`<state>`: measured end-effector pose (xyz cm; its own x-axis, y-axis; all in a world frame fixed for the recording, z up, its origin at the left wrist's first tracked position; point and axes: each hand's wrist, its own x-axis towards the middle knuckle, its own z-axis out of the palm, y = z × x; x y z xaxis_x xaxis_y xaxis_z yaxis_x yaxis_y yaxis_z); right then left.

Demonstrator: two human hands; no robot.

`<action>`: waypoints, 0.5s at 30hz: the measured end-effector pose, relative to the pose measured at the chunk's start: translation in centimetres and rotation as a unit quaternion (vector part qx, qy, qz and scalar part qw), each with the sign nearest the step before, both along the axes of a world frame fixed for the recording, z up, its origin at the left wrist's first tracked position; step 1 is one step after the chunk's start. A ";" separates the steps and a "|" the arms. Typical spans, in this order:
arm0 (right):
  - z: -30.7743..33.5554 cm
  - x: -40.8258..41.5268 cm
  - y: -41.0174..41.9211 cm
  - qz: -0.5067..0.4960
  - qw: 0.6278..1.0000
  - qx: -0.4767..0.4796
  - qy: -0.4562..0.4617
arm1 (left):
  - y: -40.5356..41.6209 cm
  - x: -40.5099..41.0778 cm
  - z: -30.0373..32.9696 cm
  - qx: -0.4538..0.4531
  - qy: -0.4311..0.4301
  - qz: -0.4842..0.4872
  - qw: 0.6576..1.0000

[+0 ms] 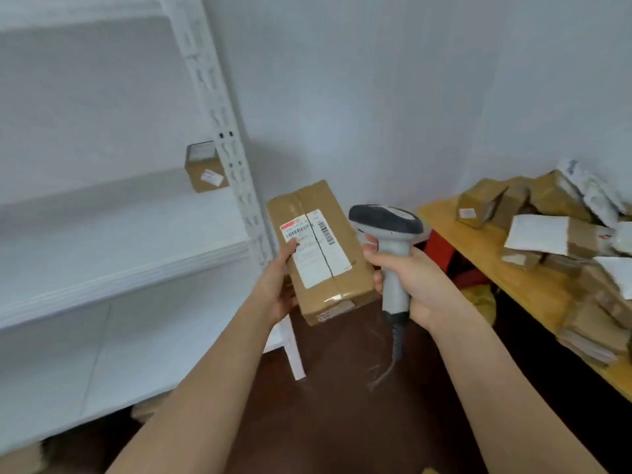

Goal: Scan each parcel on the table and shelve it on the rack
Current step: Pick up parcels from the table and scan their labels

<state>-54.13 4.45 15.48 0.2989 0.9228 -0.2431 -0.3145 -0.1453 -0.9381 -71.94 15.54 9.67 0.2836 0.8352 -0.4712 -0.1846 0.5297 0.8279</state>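
Observation:
My left hand (278,285) grips a brown cardboard parcel (333,268) from its left side, thumb on the white shipping label with barcodes. The parcel is held in the air between the rack and the table. My right hand (413,285) holds a grey and white barcode scanner (388,230) by its handle, just right of the parcel, with its dark head beside the parcel's upper right edge. A coiled cable hangs from the handle. The white rack (136,265) stands to the left. The wooden table (478,248) is at the right.
One small cardboard box (205,171) sits at the back of the rack's middle shelf, behind the upright post. A heap of several parcels and white packets (564,234) covers the table. Something red and yellow lies under the table. The floor is dark brown.

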 end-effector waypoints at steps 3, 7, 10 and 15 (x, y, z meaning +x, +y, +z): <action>-0.3 -8.5 2.1 0.082 0.996 -0.016 -0.003 | -0.6 -9.8 1.4 0.002 -0.001 0.066 0.998; -0.4 -17.3 4.3 0.165 0.986 -0.028 -0.015 | -1.2 -18.9 2.7 -0.001 -0.015 0.125 0.992; -0.5 -21.3 6.3 0.190 0.981 -0.035 -0.035 | -0.8 -22.9 3.3 0.011 -0.009 0.139 0.990; -0.7 -24.3 11.5 0.179 0.981 -0.044 -0.051 | 3.0 -26.5 3.3 0.013 0.004 0.123 0.992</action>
